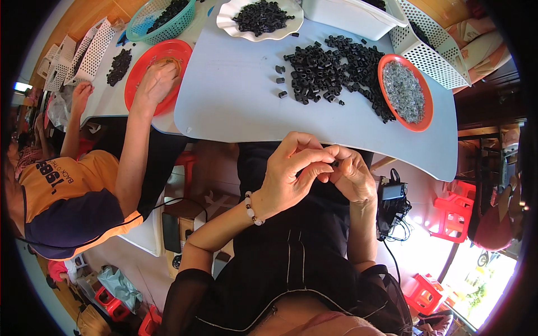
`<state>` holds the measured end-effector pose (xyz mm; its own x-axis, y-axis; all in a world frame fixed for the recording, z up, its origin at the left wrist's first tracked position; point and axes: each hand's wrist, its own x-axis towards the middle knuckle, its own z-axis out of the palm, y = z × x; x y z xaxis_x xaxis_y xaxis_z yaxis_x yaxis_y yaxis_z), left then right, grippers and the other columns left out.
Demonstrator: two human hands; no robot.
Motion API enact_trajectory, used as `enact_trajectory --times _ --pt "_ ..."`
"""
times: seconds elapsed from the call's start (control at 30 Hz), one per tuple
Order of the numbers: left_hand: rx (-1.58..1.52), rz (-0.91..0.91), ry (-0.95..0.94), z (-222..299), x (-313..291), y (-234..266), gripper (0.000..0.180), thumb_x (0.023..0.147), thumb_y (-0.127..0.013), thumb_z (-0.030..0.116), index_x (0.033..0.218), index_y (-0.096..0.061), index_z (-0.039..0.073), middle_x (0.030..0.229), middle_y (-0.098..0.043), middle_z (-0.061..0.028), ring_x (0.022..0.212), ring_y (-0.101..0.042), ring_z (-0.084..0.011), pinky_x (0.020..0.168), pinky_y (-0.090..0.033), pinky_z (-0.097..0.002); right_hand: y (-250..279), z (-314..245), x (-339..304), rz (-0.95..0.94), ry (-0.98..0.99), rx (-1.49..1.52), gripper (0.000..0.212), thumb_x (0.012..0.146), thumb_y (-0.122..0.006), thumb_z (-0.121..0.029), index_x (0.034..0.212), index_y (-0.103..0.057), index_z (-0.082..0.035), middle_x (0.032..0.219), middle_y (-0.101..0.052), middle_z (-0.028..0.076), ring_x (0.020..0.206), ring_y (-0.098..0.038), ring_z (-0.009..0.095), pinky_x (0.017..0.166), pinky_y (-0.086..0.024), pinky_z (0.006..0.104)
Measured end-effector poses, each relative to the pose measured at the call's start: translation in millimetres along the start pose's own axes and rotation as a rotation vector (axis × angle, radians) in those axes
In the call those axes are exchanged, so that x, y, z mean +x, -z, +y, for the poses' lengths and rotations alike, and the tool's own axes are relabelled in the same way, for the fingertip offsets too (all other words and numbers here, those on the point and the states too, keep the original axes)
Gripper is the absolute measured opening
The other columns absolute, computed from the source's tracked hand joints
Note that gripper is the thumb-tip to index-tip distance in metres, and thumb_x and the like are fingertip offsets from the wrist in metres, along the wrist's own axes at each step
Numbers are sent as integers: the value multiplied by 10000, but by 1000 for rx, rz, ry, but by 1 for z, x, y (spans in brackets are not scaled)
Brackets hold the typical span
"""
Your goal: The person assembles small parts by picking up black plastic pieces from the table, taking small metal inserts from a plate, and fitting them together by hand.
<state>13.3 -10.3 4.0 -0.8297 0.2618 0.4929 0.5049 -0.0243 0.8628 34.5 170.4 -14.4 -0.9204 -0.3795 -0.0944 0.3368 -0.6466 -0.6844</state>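
Note:
Just off the table's near edge, my left hand (pixel 294 173) and my right hand (pixel 354 176) meet with their fingertips pinched together. Between them is a small black plastic piece (pixel 335 164), mostly hidden by the fingers. A beaded bracelet (pixel 251 208) circles my left wrist. Beyond my hands, a loose pile of small black plastic pieces (pixel 316 70) spreads over the pale blue table (pixel 235 106). To its right, an orange plate (pixel 429 106) holds many small clear pieces (pixel 403 92).
At the table's back stand a scalloped white plate (pixel 223 21) of black pieces, a white tub (pixel 350 21) and a white perforated basket (pixel 443 67). On my left, a co-worker's hand (pixel 158 81) is over a red plate (pixel 136 75). Red stools (pixel 453 215) stand right.

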Motion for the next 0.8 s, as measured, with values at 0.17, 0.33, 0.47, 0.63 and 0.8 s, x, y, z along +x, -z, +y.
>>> enact_trajectory --times 0.17,0.33,0.47,0.63,0.8 --pt "58 -30 -16 2 1 2 270 833 -738 -40 1089 -702 37 1011 -550 -66 771 -635 -146 677 -555 -275 15 7 -3 -5 -19 52 388 900 -732 -263 1123 -666 47 1071 -671 98 940 -627 185 803 -502 287" --pt "166 -132 -54 8 1 11 305 810 -760 -28 1100 -688 28 1008 -546 -66 768 -632 -165 676 -544 -287 10 7 -2 38 -15 61 355 878 -754 -203 1105 -675 58 1013 -677 99 951 -634 197 853 -495 293" --pt "207 -175 -69 7 0 11 271 785 -778 -29 1035 -684 18 999 -552 -75 753 -619 -178 649 -529 -292 8 6 -1 24 -45 13 362 846 -783 -199 1057 -683 77 995 -680 105 946 -632 191 894 -485 314" --pt "233 -174 -65 7 -1 11 250 780 -786 -34 1005 -689 13 985 -552 -73 725 -601 -162 631 -512 -292 9 4 0 58 -115 -20 385 829 -797 -212 1040 -681 88 970 -683 105 942 -629 191 914 -477 320" --pt "233 -137 -52 3 3 12 246 782 -784 -24 1005 -692 20 1010 -576 -77 740 -631 -167 630 -522 -282 7 -1 -3 145 -80 -158 433 870 -765 -272 1104 -683 83 1014 -703 118 906 -634 164 828 -520 292"
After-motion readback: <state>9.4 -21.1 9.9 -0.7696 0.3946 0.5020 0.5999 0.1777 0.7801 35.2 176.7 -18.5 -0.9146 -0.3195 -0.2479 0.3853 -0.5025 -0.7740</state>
